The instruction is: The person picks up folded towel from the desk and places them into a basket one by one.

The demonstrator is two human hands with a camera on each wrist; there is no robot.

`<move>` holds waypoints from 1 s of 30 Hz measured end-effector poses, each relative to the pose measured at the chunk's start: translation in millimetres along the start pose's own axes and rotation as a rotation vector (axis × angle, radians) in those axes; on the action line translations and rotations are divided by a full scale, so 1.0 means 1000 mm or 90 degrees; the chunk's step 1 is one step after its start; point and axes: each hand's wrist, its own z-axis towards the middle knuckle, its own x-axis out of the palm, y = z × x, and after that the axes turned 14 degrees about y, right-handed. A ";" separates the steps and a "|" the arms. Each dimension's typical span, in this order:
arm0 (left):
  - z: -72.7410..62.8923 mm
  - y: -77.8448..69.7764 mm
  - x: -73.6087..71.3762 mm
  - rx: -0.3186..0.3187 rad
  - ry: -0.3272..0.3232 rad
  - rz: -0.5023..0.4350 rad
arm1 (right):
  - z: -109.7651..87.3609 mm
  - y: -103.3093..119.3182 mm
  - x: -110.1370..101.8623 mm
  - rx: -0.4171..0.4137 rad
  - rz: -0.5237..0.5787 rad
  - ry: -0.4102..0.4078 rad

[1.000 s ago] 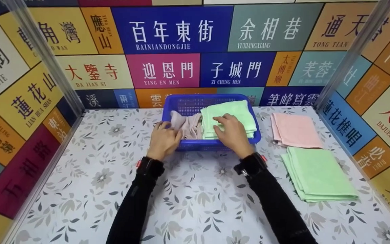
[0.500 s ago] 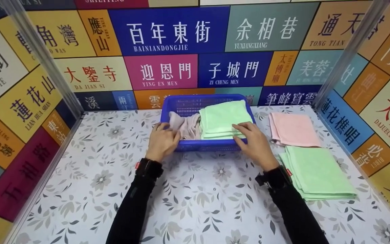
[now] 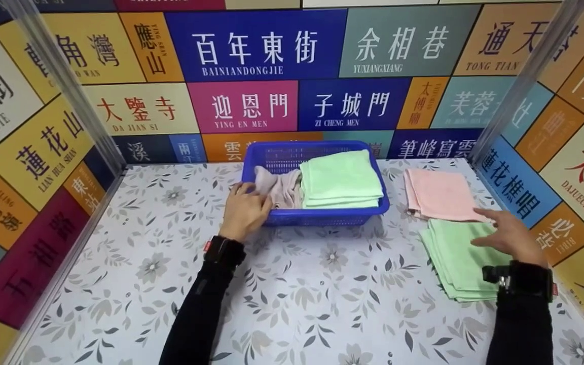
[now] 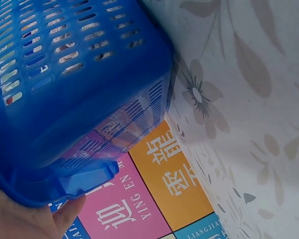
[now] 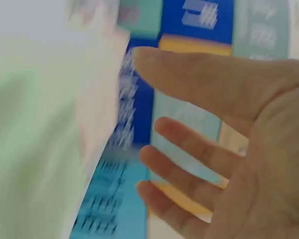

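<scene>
My left hand [image 3: 244, 210] grips the left front corner of a blue plastic basket [image 3: 322, 219]; the left wrist view shows its fingers [image 4: 70, 211] at the basket's rim. A folded light-green towel [image 3: 342, 175] lies in the right half of the basket, beside a crumpled greyish-pink cloth [image 3: 287, 188] on the left. Over at the right, my right hand [image 3: 517, 238] hovers above a second folded green towel [image 3: 454, 268] on the table. Its fingers are spread and hold nothing, as the right wrist view shows the hand [image 5: 259, 149] beside the blurred green towel [image 5: 30, 149].
A folded pink towel [image 3: 441, 195] lies behind the green one on the table. The flower-patterned tabletop [image 3: 297, 299] is bounded by colourful sign-printed walls [image 3: 256, 45] at the back and both sides. The basket stands close to the back wall.
My right hand has left the green towel in the basket and moved right, over the green towel on the table. My left hand has stayed at the basket's corner.
</scene>
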 end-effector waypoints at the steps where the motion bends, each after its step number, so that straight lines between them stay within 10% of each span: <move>1: 0.000 0.000 0.000 0.001 0.000 0.001 | -0.002 -0.012 0.000 0.018 0.004 0.022; 7: 0.001 0.001 0.000 -0.002 0.008 0.005 | -0.005 -0.042 0.006 0.058 0.002 0.074; 14: 0.001 0.001 -0.001 -0.007 0.042 0.006 | 0.000 -0.029 0.018 0.030 -0.020 0.073; 30: -0.001 0.001 0.000 0.004 0.004 0.022 | 0.048 0.136 0.102 -0.094 -0.174 0.040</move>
